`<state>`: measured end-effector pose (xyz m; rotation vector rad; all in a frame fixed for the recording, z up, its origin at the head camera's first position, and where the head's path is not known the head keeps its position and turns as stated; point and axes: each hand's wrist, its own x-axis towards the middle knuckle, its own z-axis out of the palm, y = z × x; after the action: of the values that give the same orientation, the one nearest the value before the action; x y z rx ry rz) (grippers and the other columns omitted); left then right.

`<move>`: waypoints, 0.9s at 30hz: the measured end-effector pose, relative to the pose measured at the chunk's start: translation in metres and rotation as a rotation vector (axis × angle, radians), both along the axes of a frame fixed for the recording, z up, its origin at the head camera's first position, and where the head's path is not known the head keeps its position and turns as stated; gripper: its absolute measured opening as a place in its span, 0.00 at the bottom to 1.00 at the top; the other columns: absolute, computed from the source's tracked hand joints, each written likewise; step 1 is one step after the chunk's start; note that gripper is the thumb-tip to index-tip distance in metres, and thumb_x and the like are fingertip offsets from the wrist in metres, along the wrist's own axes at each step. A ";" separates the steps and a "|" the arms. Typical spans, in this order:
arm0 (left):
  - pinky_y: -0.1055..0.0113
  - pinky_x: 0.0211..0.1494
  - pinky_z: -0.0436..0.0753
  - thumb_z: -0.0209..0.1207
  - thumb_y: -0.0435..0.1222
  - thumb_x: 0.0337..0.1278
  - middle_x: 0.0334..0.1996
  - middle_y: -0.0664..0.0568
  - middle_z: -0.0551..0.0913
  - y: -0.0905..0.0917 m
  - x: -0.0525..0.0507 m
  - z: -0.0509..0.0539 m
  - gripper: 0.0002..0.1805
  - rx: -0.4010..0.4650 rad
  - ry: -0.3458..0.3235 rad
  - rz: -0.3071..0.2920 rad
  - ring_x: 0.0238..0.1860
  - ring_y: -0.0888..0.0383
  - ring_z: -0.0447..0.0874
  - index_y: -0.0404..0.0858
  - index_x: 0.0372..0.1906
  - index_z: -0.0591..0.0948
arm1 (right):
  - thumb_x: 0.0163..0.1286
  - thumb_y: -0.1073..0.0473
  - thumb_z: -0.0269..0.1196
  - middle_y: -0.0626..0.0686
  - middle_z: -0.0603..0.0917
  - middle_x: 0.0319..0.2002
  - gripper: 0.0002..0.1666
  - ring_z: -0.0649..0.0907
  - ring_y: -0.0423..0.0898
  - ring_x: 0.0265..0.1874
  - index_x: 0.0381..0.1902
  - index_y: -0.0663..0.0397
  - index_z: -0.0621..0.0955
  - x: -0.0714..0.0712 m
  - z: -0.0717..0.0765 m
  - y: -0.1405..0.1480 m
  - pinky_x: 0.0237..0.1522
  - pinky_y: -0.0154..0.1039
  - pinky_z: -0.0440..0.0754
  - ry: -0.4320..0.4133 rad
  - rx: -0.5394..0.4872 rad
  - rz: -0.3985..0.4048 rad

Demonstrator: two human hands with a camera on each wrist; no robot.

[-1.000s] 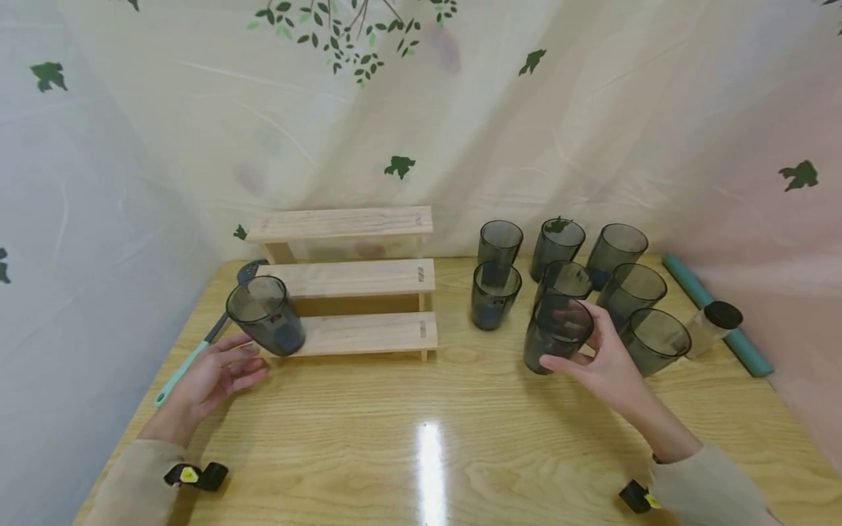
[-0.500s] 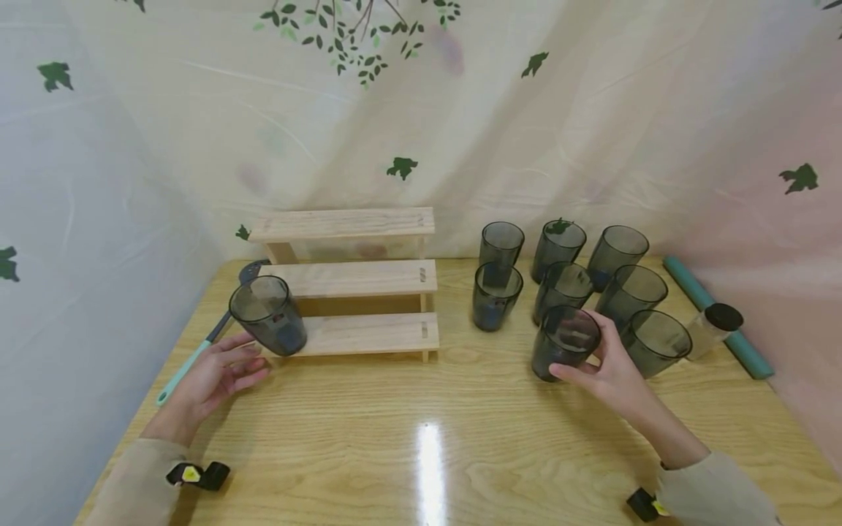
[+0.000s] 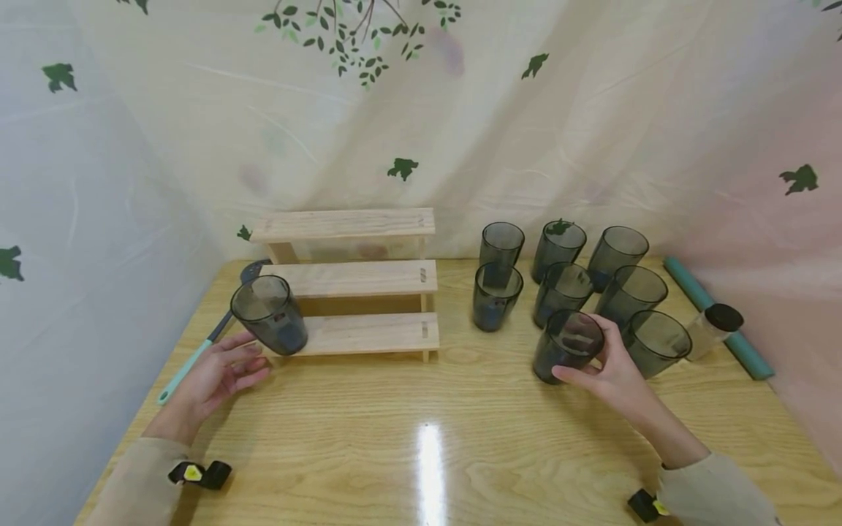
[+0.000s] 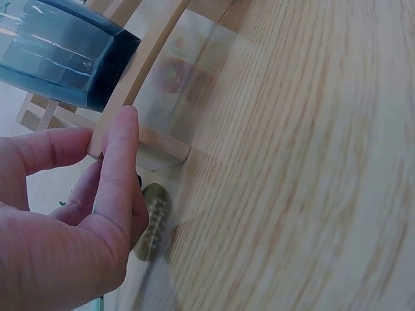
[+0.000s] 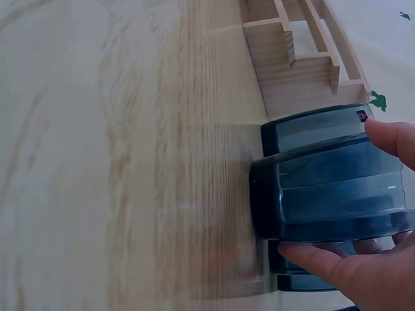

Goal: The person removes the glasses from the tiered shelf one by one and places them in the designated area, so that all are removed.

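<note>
A smoky grey drinking glass [image 3: 270, 318] stands on the left end of the lowest step of a stepped wooden rack [image 3: 368, 332]. My left hand [image 3: 213, 376] is just below that glass. In the left wrist view its thumb and a finger pinch the corner of the step's plank [image 4: 150, 55], while the glass [image 4: 71, 55] sits apart from the fingers. My right hand [image 3: 612, 372] holds another grey glass [image 3: 559, 354], thumb on one side and fingers on the other. The right wrist view has this glass [image 5: 331, 188] upright, close to the table, with other glasses behind it.
Several matching glasses [image 3: 496, 299] stand in rows at the back right. Beside them are a clear jar with a black lid [image 3: 723, 318] and a teal roll [image 3: 750, 354]. A slotted spoon with a mint handle [image 3: 184, 371] lies left of the rack. Cloth hangs behind the table.
My right hand has shifted slightly toward me and to the right with its glass, away from the glass behind it. The left hand and the glass on the rack stay put.
</note>
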<state>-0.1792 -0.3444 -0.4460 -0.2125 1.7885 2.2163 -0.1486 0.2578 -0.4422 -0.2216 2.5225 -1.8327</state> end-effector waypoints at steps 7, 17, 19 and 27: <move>0.62 0.51 0.88 0.53 0.30 0.74 0.42 0.49 0.79 0.001 0.001 0.000 0.20 -0.013 0.002 0.004 0.40 0.58 0.83 0.36 0.65 0.63 | 0.66 0.66 0.71 0.62 0.62 0.70 0.56 0.72 0.43 0.61 0.76 0.51 0.46 -0.001 -0.001 0.001 0.48 0.26 0.82 -0.005 -0.005 0.016; 0.62 0.50 0.88 0.52 0.28 0.74 0.41 0.48 0.80 -0.002 0.001 -0.002 0.12 0.025 0.023 0.000 0.39 0.57 0.84 0.43 0.56 0.71 | 0.70 0.68 0.67 0.66 0.58 0.72 0.61 0.71 0.39 0.62 0.81 0.41 0.36 -0.002 0.001 0.004 0.44 0.24 0.80 0.078 0.006 0.059; 0.61 0.50 0.89 0.52 0.28 0.74 0.41 0.47 0.80 -0.002 0.001 -0.002 0.12 0.029 0.024 0.000 0.39 0.57 0.84 0.44 0.55 0.72 | 0.69 0.69 0.67 0.65 0.57 0.74 0.62 0.69 0.38 0.64 0.81 0.40 0.38 -0.002 0.004 0.004 0.47 0.23 0.78 0.134 0.023 0.051; 0.61 0.50 0.88 0.52 0.28 0.75 0.41 0.48 0.80 -0.002 0.001 -0.003 0.14 0.023 0.018 -0.007 0.39 0.57 0.84 0.40 0.59 0.68 | 0.49 0.85 0.72 0.58 0.60 0.77 0.65 0.60 0.45 0.76 0.79 0.54 0.55 0.003 0.028 -0.016 0.74 0.29 0.59 0.559 0.109 -0.045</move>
<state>-0.1782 -0.3464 -0.4487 -0.1814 1.7690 2.2404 -0.1459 0.2418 -0.4137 -0.7782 2.9852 -1.8429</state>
